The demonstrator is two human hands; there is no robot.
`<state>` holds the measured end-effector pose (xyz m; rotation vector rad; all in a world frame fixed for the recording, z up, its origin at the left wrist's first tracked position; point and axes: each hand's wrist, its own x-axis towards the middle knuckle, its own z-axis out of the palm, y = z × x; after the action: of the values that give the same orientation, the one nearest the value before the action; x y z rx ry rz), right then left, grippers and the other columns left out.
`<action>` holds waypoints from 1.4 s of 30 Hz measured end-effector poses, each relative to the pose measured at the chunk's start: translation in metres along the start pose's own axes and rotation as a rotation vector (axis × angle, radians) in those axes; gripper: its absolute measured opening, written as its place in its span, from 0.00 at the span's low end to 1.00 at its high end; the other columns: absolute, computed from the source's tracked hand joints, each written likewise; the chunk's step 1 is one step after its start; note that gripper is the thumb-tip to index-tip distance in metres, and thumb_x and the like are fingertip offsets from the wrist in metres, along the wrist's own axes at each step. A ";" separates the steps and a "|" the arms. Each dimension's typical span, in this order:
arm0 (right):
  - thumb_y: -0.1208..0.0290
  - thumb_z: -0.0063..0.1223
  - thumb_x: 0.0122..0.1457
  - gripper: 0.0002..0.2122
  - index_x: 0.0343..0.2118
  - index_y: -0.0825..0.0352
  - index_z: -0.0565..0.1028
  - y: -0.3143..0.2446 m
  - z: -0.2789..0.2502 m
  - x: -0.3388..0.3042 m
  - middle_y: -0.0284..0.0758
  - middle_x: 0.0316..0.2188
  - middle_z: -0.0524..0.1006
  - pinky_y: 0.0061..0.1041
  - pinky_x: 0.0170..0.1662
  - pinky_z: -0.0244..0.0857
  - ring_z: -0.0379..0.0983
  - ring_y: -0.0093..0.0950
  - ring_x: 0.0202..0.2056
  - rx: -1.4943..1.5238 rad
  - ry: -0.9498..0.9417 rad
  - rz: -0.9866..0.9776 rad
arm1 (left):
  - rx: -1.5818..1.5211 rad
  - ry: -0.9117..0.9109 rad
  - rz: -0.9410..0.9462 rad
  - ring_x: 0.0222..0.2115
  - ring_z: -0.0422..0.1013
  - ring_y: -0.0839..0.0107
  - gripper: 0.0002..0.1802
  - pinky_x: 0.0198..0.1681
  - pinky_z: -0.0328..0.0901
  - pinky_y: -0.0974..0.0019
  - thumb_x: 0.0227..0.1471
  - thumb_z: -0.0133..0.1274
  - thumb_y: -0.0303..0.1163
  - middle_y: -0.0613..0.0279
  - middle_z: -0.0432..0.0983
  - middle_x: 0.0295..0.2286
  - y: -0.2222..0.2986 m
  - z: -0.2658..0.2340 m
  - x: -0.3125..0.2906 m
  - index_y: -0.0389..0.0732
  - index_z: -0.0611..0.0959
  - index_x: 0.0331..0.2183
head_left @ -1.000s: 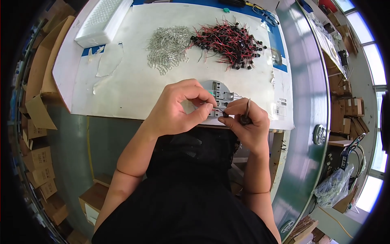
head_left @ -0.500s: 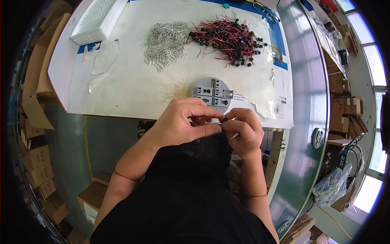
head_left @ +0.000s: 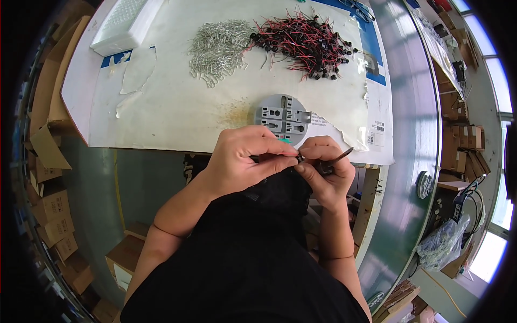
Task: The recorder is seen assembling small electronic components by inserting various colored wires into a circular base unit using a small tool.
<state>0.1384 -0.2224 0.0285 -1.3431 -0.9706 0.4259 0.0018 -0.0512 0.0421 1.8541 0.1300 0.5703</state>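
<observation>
In the head view, the left hand [head_left: 237, 159] reaches in from the lower left, its thumb and forefinger closed in a pinch at the edge of a small black part [head_left: 300, 159], with a touch of red showing beside the fingertips. The right hand [head_left: 329, 175] meets it from the other side, thumb and forefinger closed on the same part, its other fingers curled around a slim dark tool [head_left: 343, 155] whose tip points up and to the right. The small black part sits between the two sets of fingertips, in front of the near edge of the worktop [head_left: 177, 110]; the fingers hide much of it. Just beyond the hands stands a round grey fixture [head_left: 281, 121] carrying several blocks, with a brownish stain [head_left: 234, 112] to its left. Farther back lie a heap of shiny bent clips [head_left: 218, 51] and, touching or nearly touching it on the right, a tangle of black parts with red and dark wires [head_left: 309, 46]. A white foam tray [head_left: 121, 29] occupies the far left corner.
</observation>
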 end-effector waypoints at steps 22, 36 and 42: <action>0.86 0.67 0.57 0.10 0.42 0.71 0.82 0.009 0.013 -0.012 0.41 0.40 0.80 0.21 0.37 0.70 0.77 0.25 0.35 0.225 0.181 0.201 | -0.042 0.137 -0.028 0.29 0.78 0.77 0.09 0.33 0.72 0.73 0.51 0.71 0.20 0.63 0.82 0.31 -0.005 0.020 0.004 0.36 0.90 0.37; 0.81 0.66 0.55 0.09 0.39 0.66 0.81 0.019 -0.012 0.035 0.32 0.41 0.79 0.30 0.35 0.73 0.80 0.32 0.38 -0.779 -0.128 -0.035 | 0.620 0.122 0.110 0.31 0.77 0.65 0.08 0.34 0.70 0.62 0.53 0.68 0.24 0.62 0.76 0.30 -0.039 0.013 0.013 0.40 0.87 0.37; 0.80 0.65 0.57 0.07 0.38 0.65 0.83 0.006 -0.011 0.041 0.30 0.43 0.79 0.31 0.34 0.74 0.81 0.33 0.34 -0.995 -0.213 -0.058 | 0.438 0.160 0.024 0.35 0.77 0.61 0.16 0.39 0.72 0.61 0.51 0.70 0.28 0.61 0.75 0.35 -0.044 0.017 0.017 0.41 0.86 0.42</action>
<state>0.1716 -0.1967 0.0380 -2.1724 -1.4861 0.0065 0.0319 -0.0438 0.0035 2.2324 0.3641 0.7515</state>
